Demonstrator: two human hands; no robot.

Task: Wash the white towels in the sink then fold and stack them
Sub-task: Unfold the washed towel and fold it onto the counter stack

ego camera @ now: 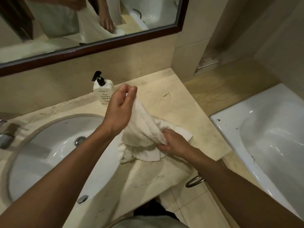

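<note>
- My left hand (pixel 120 105) is raised above the surface (pixel 158 168), thumb and fingertips drawn together in a pinch on the top edge of a towel (pixel 141 125).
- The rest of that hand's fingers are curled loosely; the palm faces right, toward the cloth.
- From the pinch the towel slopes down and to the right, hanging as a draped sheet.
- My right hand (pixel 172 143) is low, just above the surface, its fingers curled into the lower end of the same towel and gripping it; the fingertips are buried in the cloth, so I cannot tell how tightly.
- Under the right hand, more white towel (pixel 143 154) lies bunched on the surface, its left edge at the rim of the sink (pixel 54 145). Whether it is one cloth or several I cannot tell.
- The sink is to the left of both hands, its drain (pixel 80 140) visible.
- A white pump bottle (pixel 102 92) stands upright on the surface behind my left hand, near the wall.
- A bathtub (pixel 263 137) is off to the right, apart from the surface.
- The mirror (pixel 82 22) above reflects both hands and the towel.
</note>
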